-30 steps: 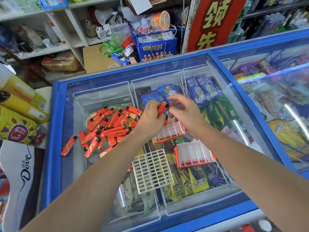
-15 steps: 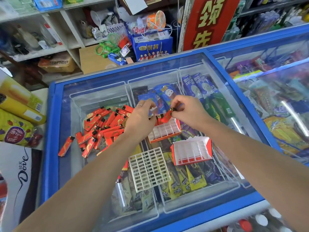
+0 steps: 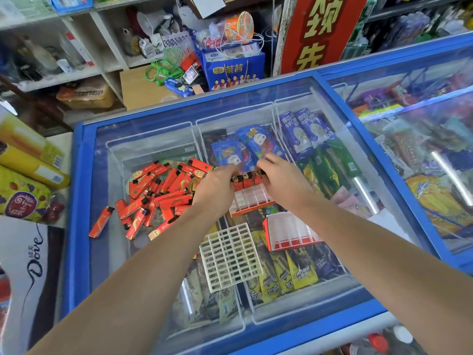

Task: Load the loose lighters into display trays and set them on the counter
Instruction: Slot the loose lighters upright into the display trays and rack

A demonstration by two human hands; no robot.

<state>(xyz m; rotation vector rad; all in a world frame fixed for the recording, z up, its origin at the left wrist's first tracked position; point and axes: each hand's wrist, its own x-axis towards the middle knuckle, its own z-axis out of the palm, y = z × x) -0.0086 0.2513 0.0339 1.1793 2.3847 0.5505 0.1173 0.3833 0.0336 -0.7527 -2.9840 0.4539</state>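
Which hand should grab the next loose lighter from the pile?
Left. The left hand sits right beside the lighter pile; the right hand is on the tray's far side.

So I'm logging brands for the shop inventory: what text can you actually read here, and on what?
"Dove": white carton at left.
"茉莉": blue box on the shelf behind.
"领先": red banner, yellow characters, top cut off.
"厚切": blue wrappers inside the freezer.
Lighters, yellow wrappers, barcodes: too small to read.

We see bare glass left of the lighter pile (image 3: 163, 193); the white grid (image 3: 230, 257) and, seemingly, the red tray (image 3: 289, 234) block the near side.
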